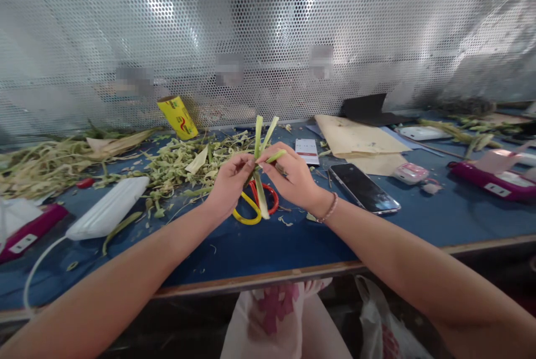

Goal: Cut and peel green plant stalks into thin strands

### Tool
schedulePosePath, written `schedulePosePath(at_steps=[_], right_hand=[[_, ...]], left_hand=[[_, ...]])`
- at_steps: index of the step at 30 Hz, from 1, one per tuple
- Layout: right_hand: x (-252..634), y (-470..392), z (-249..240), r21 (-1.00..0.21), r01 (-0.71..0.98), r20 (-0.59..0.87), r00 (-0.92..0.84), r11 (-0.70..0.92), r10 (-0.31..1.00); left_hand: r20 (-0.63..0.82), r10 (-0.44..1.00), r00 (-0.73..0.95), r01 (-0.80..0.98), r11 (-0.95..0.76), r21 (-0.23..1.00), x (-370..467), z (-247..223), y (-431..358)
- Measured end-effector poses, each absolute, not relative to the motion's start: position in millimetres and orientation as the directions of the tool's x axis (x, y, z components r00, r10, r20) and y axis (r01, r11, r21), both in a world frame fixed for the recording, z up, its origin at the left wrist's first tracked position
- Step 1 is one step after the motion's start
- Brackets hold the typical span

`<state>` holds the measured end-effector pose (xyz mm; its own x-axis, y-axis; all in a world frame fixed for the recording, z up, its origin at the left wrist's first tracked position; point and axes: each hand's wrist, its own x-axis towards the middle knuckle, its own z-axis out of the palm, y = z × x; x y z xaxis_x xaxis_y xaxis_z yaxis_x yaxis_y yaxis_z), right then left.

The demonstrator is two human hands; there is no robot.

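A perforated screen [268,24] backs the worktop [268,255], probably to stop scraps falling over the far edge. The pile [171,166] of pale green pieces spreads behind and left of the hands, seemingly kept off the working edge. The phone [364,188] lies flat to the right, apparently set aside within reach. Left hand [230,180] and right hand [295,177] meet centrally, each grip pinching the strips [263,201], likely for fine two-sided control. The scissors [240,218] lie just beneath, perhaps for quick pickup. The strips cross between the fingertips: two ends rise above the grip, one extends below, over the handles.
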<state>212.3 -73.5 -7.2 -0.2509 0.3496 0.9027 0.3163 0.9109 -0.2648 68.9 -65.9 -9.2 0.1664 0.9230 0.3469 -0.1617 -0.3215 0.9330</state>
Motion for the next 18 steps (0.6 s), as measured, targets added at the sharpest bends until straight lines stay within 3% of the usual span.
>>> schedulePosePath(at_steps=[5, 9, 18], right_hand=[[213.0, -73.6, -8.2, -0.331, 0.346, 0.895, -0.180, 0.878, 0.408], [213.8, -73.8, -7.0, -0.299, 0.344, 0.905, -0.192, 0.890, 0.379], [217.5, -80.3, -3.1, -0.149, 0.217, 0.852, -0.468, 0.965, 0.237]], left_hand=[[0.266, 0.951, 0.156, -0.291, -0.213, 0.933, 69.2, -6.6, -66.9], [0.258, 0.948, 0.186, -0.332, -0.186, 0.925, 69.5, -6.3, -67.5], [0.303, 0.943, 0.139, -0.244, -0.264, 0.933, 71.3, -4.6, -72.2]])
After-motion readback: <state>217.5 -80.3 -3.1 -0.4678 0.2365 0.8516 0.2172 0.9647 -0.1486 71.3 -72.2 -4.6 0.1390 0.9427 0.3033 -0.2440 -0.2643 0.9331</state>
